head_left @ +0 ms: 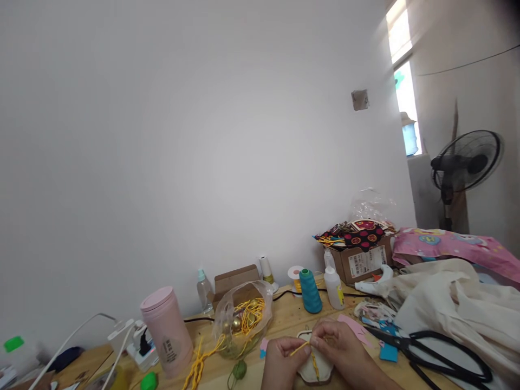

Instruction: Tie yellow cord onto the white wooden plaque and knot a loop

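Head view, at 6 o'clock — left hand (281,358) and right hand (339,346) pinch the yellow cord (305,349) over the wooden piece (314,368) — best kept taut.

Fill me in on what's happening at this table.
A person works at a cluttered wooden table. Both hands are low in the head view: the left hand and right hand pinch a yellow cord over a small pale frame-like piece. A plastic bag of yellow cords, a teal thread spool and black scissors lie nearby.
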The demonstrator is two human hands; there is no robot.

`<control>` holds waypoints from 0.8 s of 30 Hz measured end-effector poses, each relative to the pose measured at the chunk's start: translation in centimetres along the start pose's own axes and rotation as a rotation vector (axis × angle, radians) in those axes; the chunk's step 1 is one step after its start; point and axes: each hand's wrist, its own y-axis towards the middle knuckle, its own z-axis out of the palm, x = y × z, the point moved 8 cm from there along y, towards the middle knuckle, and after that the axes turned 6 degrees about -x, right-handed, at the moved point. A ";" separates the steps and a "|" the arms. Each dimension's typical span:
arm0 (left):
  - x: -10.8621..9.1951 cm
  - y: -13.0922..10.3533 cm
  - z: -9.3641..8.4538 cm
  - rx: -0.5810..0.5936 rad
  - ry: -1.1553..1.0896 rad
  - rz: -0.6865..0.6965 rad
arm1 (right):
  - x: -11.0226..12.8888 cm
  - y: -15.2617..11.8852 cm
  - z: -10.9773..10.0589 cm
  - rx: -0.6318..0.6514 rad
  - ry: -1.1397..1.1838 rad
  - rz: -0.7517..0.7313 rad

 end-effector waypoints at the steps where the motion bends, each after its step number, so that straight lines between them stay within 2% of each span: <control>1: 0.0 0.0 0.0 0.005 0.001 0.001 | 0.2 0.0 0.0 -0.001 -0.012 -0.018; 5: 0.2 0.1 -0.1 -0.006 -0.010 0.002 | 0.5 0.0 -0.3 -0.014 -0.062 -0.024; 11: 1.2 0.1 0.6 0.000 -0.103 -0.035 | -0.1 0.2 -0.7 -0.033 -0.070 0.068; 15: 1.0 0.0 0.6 -0.007 -0.073 -0.002 | -0.5 0.1 -0.8 -0.037 -0.078 0.109; 20: -0.1 -0.2 -0.1 -0.104 -0.055 0.056 | -0.4 0.1 -1.1 -0.053 -0.078 0.112; 24: -0.2 -0.2 -0.5 -0.168 0.047 0.061 | 0.2 0.0 -0.8 -0.035 -0.102 0.057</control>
